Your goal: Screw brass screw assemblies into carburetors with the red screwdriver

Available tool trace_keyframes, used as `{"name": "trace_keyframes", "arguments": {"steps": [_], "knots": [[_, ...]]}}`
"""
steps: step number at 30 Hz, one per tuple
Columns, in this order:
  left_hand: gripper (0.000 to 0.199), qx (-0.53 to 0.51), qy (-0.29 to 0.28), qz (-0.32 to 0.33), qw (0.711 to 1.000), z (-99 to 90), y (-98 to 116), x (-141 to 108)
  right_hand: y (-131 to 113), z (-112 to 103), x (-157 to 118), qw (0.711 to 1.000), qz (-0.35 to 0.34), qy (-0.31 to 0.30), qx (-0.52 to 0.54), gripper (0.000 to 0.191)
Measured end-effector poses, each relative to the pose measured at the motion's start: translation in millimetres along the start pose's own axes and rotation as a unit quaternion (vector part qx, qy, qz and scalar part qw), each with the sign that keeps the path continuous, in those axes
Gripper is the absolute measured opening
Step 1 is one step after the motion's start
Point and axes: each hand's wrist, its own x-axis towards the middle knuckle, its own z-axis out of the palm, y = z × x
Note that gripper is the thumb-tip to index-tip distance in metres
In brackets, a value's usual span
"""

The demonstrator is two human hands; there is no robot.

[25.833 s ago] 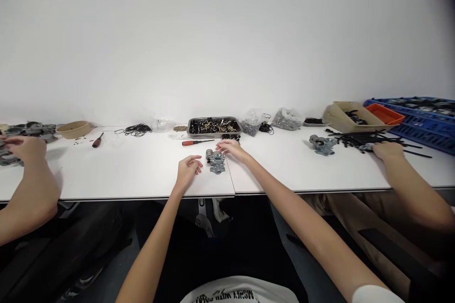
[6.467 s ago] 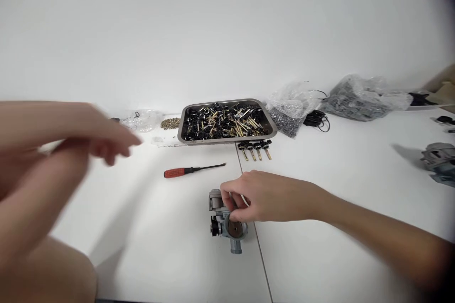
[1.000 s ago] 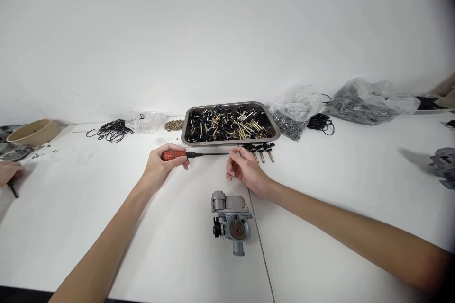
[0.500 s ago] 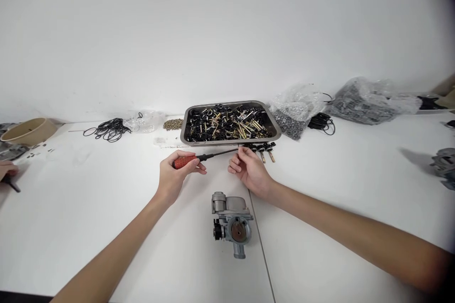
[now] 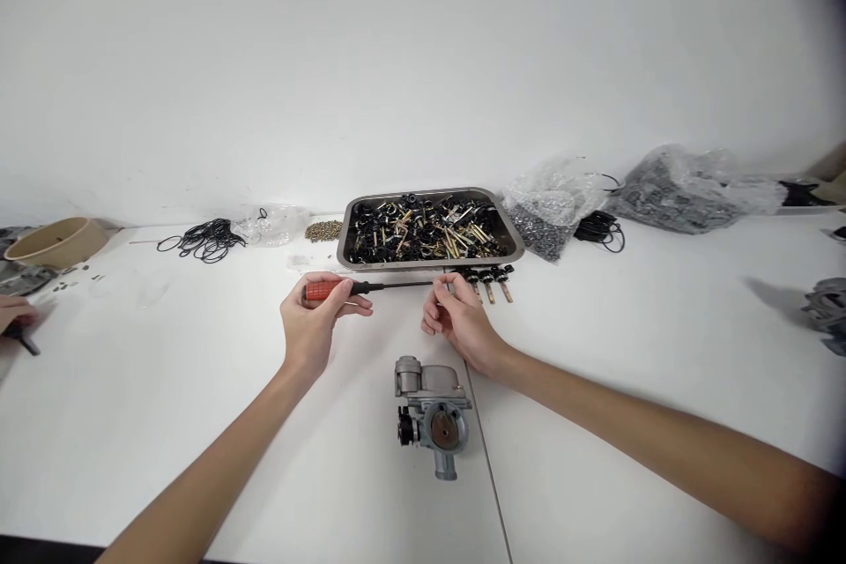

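"What were the two hands doing?"

"A worker's left hand (image 5: 310, 322) held a screwdriver (image 5: 322, 290) by its red handle, fingers curled round it, shaft level and pointing right. The right hand (image 5: 463, 322), its lower fingers loosely curled, met the tip with thumb and forefinger drawn close together. Whether they pinched the tip or a small piece on it, I could not tell."

"And the metal body?"

"The carburettor-like body (image 5: 433, 379) stood on the near side of the white table (image 5: 317, 493), just left of the seam, touched by neither hand. Beyond the hands, on the far side, lay a tray (image 5: 429, 265) of black and brass-coloured parts, with a few similar parts (image 5: 489, 278) set out just before its right end."

"Which step was that?"

"Most likely readying the screwdriver, perhaps fitting something to its tip."

"What did the next move call for?"

"In my judgement, a steady left grip, a clean release by the right fingertips, and the tip lined up with the body on the near side."
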Motion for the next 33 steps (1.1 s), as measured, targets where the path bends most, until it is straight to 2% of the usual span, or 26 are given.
{"name": "trace_keyframes", "arguments": {"steps": [8,16,20,23,25,27,30,32,33], "knots": [[0.039,-0.041,0.009,-0.027,0.999,-7.1,2,8,-1,-1,0,1.0,-0.002,-0.027,-0.015,0.032],[0.036,-0.054,0.023,-0.014,0.998,-23.7,15,26,-5,-2,2,0.998,0.015,-0.056,-0.005,0.029],[0.031,-0.061,0.019,0.016,0.998,-33.0,34,31,-7,-6,6,0.992,0.044,-0.112,-0.026,0.028],[0.022,-0.054,0.004,0.037,0.998,-40.4,52,33,-15,-13,12,0.978,0.078,-0.189,-0.045,0.027],[0.016,-0.04,-0.013,0.063,0.997,-44.1,67,35,-27,-19,17,0.956,0.107,-0.263,-0.081,0.03],[0.009,-0.022,-0.045,0.105,0.993,-44.7,86,38,-47,-22,18,0.914,0.114,-0.353,-0.166,0.037],[0.005,0.013,-0.12,0.179,0.976,-38.1,124,39,-79,-18,8,0.81,0.072,-0.488,-0.316,0.07],[0.005,0.052,-0.169,0.217,0.96,-29.7,148,36,-92,-11,-5,0.751,0.052,-0.528,-0.394,0.085],[0.005,0.071,-0.19,0.234,0.951,-24.8,158,33,-95,-7,-13,0.733,0.038,-0.529,-0.426,0.089]]}}
